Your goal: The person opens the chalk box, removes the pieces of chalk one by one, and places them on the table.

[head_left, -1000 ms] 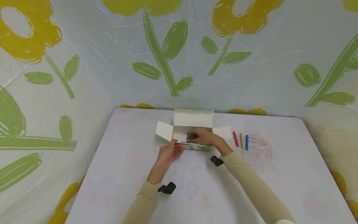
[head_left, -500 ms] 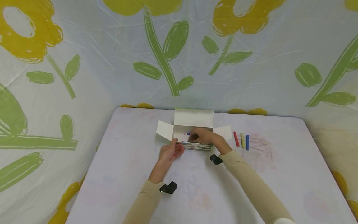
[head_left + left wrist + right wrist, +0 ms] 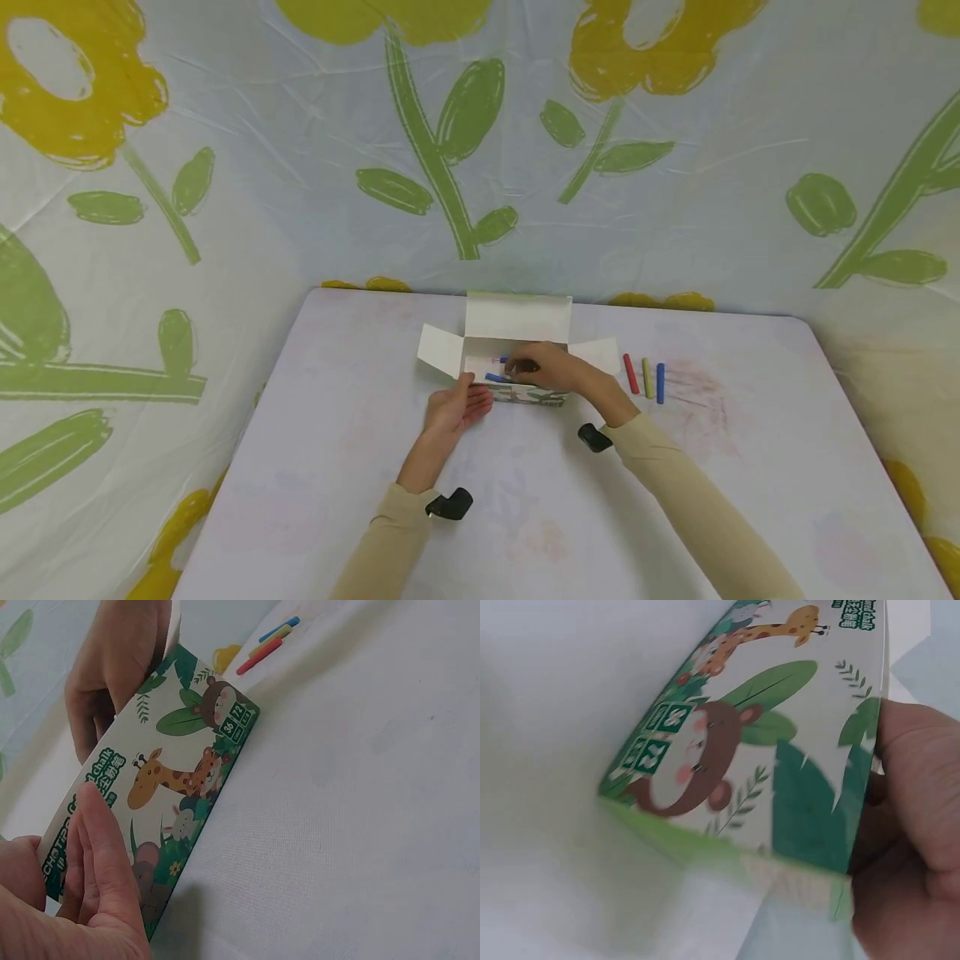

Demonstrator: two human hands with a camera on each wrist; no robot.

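Note:
An open cardboard chalk box [image 3: 528, 394] stands near the back of the table, its flaps spread. Animals and leaves are printed on its front, plain in the left wrist view. My left hand [image 3: 448, 408] holds the left front corner, thumb over the rim and fingers along the outside. My right hand [image 3: 551, 367] reaches into the box with bent fingers. A blue chalk stick [image 3: 495, 377] slants out from under those fingers, which seem to pinch it; the fingertips are partly hidden. More blue shows deeper inside. In the right wrist view, the box wall [image 3: 780, 750] covers most of my fingers.
To the right of the box lie a red chalk stick [image 3: 631, 374], a yellow one [image 3: 648, 378] and a blue one [image 3: 661, 383], side by side. Faint reddish smudges mark the white table [image 3: 697, 467]. A flower-printed cloth [image 3: 315, 167] hangs behind.
The blue chalk stick by my right fingers shows more and slants above the front rim. My right wrist has shifted slightly right. The left hand keeps its hold on the box.

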